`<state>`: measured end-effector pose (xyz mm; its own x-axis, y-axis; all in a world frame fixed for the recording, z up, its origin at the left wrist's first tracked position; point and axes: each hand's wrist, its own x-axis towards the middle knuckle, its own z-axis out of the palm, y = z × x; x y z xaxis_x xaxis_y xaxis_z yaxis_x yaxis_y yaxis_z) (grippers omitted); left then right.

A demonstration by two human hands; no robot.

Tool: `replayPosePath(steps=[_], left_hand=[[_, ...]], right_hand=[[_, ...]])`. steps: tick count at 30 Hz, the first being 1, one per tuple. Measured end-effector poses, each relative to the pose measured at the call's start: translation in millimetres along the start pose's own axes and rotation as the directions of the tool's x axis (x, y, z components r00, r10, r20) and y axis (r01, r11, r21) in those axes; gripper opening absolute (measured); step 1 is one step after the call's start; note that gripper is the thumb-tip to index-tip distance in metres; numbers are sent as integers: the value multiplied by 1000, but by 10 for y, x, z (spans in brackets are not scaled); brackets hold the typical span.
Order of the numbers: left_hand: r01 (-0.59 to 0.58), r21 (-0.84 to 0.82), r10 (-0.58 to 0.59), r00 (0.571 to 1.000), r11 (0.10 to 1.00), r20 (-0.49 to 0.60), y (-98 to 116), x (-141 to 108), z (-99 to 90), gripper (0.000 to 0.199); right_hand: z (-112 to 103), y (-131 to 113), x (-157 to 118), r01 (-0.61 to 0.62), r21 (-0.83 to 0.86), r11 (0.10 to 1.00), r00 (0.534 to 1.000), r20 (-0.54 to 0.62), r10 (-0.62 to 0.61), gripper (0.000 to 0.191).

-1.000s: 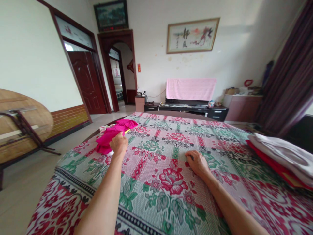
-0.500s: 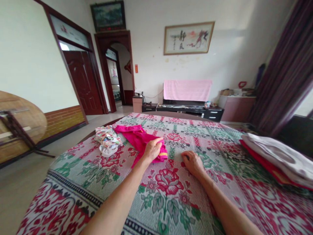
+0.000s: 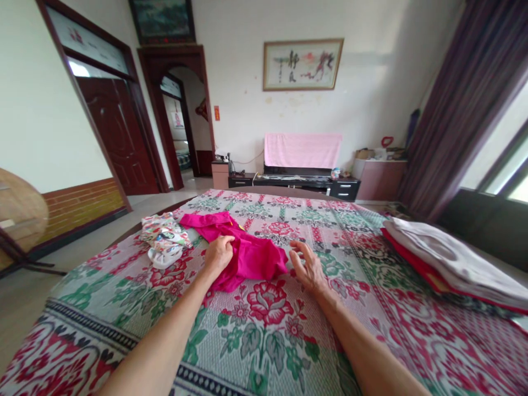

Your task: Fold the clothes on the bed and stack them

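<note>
A bright pink garment [image 3: 259,258] lies partly spread and creased on the flowered tablecloth [image 3: 264,341]. My left hand [image 3: 221,254] has its fingers closed on the cloth near the garment's middle. Just past the garment's right edge, my right hand [image 3: 307,267] hovers with its fingers apart and holds nothing. A crumpled white item with a colourful print [image 3: 165,234] rests left of the pink garment.
On the right side of the table is a stack of folded clothes [image 3: 449,264], white on top with red beneath. Beyond the table stands a low black cabinet [image 3: 345,190] under a pink cloth [image 3: 303,150]. A round wooden tabletop [image 3: 20,212] leans at the far left.
My left hand has shifted left along the pink garment, whose right part now lies more spread out. The right hand's fingers have opened near the garment's edge. The view has turned slightly right.
</note>
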<state>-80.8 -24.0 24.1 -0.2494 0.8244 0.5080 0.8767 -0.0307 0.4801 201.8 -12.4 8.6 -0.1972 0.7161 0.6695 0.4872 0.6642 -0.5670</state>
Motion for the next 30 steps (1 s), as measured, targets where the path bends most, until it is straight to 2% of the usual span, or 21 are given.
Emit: replayPosePath(steps=[2,4,7,9,13,16,19,23,26,28,30], left_hand=[[-60,30,59,998,998,32,-175,-55,64,41],[-100,36,98,994,994,57,-307,-102,117,44],[-153,28,151,987,988,57,-412,-131,165,43],[-179,26,177,982,984,59,-430,-127,174,41],[-194,19,192,978,981,77,-405,-108,150,38],[-176,-1,175,981,984,84,-363,-108,115,34],[-151,-27,153,985,988,80,-316,-120,82,31],[-89,-46,91,994,995,58,-255,-136,37,28],[-55,-52,57,998,997,35,-203,-143,-1,28],[-68,-65,70,997,996,36,-166,-148,-17,28],[-97,-84,101,994,992,46,-127,-157,-18,28]], right_hand=[[-13,-90,-2,62,1,998,998,-19,-62,30],[-17,-179,-4,148,-22,989,989,9,-148,31],[1,-281,-18,268,-57,962,957,132,-258,34],[32,-300,-37,313,-80,946,930,225,-289,38],[108,-213,-73,265,-133,955,921,329,-210,35],[148,-128,-74,224,-123,967,922,347,-170,24],[165,-89,-54,199,-121,973,928,343,-147,26],[137,-24,-3,97,-165,982,956,289,-46,30],[54,138,59,-100,-152,983,987,108,117,31],[-24,298,101,-294,-78,952,955,-61,290,29],[-99,460,131,-447,102,889,873,-167,458,30]])
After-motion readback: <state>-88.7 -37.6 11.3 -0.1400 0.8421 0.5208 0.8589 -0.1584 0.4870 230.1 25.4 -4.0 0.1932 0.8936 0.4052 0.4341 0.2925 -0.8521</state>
